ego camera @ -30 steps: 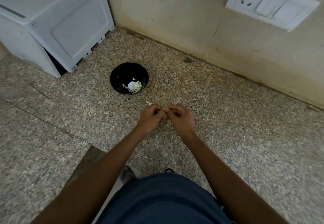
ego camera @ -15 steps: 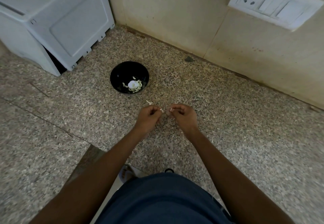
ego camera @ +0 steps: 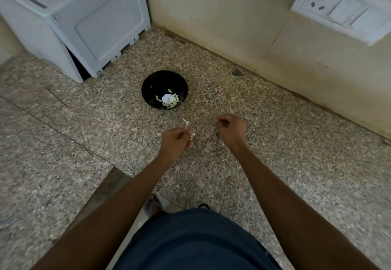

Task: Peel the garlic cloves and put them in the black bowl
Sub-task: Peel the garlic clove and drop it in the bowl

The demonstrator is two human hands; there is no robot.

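Note:
The black bowl (ego camera: 148, 87) stands on the speckled stone counter and holds several peeled garlic cloves (ego camera: 169, 99). My left hand (ego camera: 176, 140) is just in front of the bowl and pinches a small white garlic piece (ego camera: 192, 134) at its fingertips. My right hand (ego camera: 231, 130) is a hand's width to the right with its fingers curled in. Nothing shows between them. A white scrap of garlic skin (ego camera: 186, 122) lies on the counter between the bowl and my left hand.
A white appliance (ego camera: 84, 26) stands at the back left, close to the bowl. The beige tiled wall (ego camera: 232, 26) runs behind, with a switch plate (ego camera: 340, 9) at the upper right. The counter edge (ego camera: 110, 183) drops off near my body.
My hands were together, both pinching the garlic. They have pulled apart: the right moved right and slightly away, and the left keeps the white piece.

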